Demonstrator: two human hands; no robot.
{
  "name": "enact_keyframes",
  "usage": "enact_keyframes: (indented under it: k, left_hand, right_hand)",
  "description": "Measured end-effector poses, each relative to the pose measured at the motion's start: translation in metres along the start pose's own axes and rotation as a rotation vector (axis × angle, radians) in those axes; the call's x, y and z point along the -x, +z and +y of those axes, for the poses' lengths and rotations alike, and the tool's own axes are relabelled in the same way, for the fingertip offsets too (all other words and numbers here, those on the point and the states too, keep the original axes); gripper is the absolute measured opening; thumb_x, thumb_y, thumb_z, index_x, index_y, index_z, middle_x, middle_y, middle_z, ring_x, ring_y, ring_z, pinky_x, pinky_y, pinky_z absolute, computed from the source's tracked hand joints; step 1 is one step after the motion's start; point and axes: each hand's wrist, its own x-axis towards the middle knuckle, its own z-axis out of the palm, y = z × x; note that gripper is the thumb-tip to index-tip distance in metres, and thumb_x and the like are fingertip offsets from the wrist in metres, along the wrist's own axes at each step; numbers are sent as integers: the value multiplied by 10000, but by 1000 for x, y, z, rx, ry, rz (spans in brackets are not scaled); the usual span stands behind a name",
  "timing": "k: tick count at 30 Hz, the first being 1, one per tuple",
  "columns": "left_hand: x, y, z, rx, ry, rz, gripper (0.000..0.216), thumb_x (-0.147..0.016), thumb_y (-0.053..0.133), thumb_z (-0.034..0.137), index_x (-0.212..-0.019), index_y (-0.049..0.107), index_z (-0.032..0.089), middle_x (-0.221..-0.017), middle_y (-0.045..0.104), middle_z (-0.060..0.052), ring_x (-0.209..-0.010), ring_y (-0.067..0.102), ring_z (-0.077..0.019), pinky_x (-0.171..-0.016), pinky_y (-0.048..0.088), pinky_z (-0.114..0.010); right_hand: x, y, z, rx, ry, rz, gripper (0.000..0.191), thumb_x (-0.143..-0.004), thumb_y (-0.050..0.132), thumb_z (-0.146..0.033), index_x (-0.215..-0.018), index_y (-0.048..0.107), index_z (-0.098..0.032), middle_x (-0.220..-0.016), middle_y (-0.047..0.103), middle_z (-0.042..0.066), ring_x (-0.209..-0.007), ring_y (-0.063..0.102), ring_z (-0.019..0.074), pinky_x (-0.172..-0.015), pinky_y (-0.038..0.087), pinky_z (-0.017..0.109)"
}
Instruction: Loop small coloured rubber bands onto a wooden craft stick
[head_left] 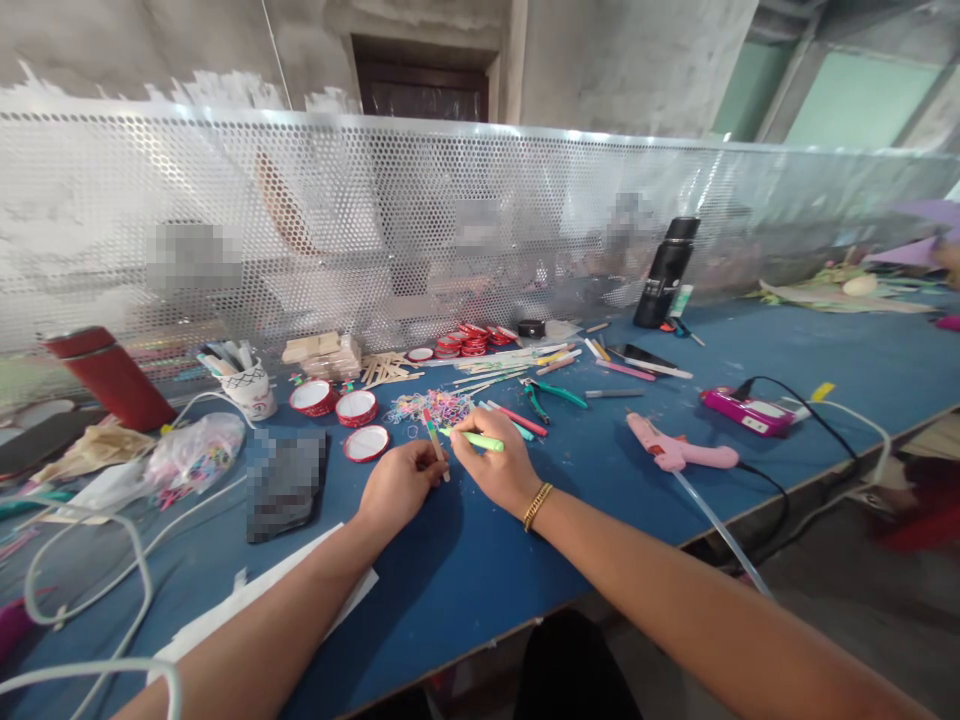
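Between its closed fingers my left hand (403, 480) pinches a flat wooden craft stick (435, 444) whose upper part is coloured red and green. My right hand (499, 465) is wrapped around a light green marker (480, 440), its tip pointing left at the stick. Just behind both hands lies a loose heap of small multicoloured rubber bands (431, 406). Red-rimmed round tins (366, 443) stand to the left of the heap. Pink and teal markers (523, 418) rest behind my right hand, near teal-handled pliers (555, 393).
A pink glue gun (675, 445) with its cord lies at right, by a purple power strip (750, 411). A black bottle (666, 275) stands at the back. On the left are a phone (287, 485), a cup of markers (247, 388), a red flask (112, 375) and white cables.
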Motion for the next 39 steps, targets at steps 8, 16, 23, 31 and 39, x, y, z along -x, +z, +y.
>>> enact_keyframes:
  k: [8,16,23,31,39]
  left_hand:
    - [0,0,0,12,21,-10,139,-795,577,315,-726,604,198,-631,636,36,-562,544,-116,-533,356,-220]
    - [0,1,-1,3,16,-8,154,-790,578,337,-727,611,200,-638,645,30,-557,545,-122,-521,350,-228]
    - [0,1,0,-2,27,-7,155,-792,571,332,-709,591,202,-627,637,33,-551,538,-119,-515,345,-226]
    - [0,1,0,-1,20,-10,185,-793,569,369,-725,599,200,-638,639,22,-564,544,-127,-522,343,-229]
    - [1,-1,3,-9,5,6,206,-784,582,385,-701,607,198,-617,644,20,-542,541,-129,-518,345,-235]
  right_hand:
    - [0,2,1,-16,-39,-34,110,-887,563,-248,-783,578,-217,-733,630,-2,-739,569,163,-723,399,287]
    - [0,0,-1,-31,-25,-5,115,-880,563,-246,-769,573,-220,-730,630,-1,-730,561,165,-714,406,294]
    - [1,4,1,-42,-25,-25,107,-895,560,-269,-801,586,-225,-755,639,3,-753,576,168,-729,414,300]
    - [1,4,1,-42,-28,-30,101,-895,564,-263,-806,588,-222,-759,644,3,-760,584,166,-740,414,294]
    - [0,2,0,-4,-12,-29,106,-892,561,-253,-795,592,-224,-769,657,6,-766,579,174,-738,410,301]
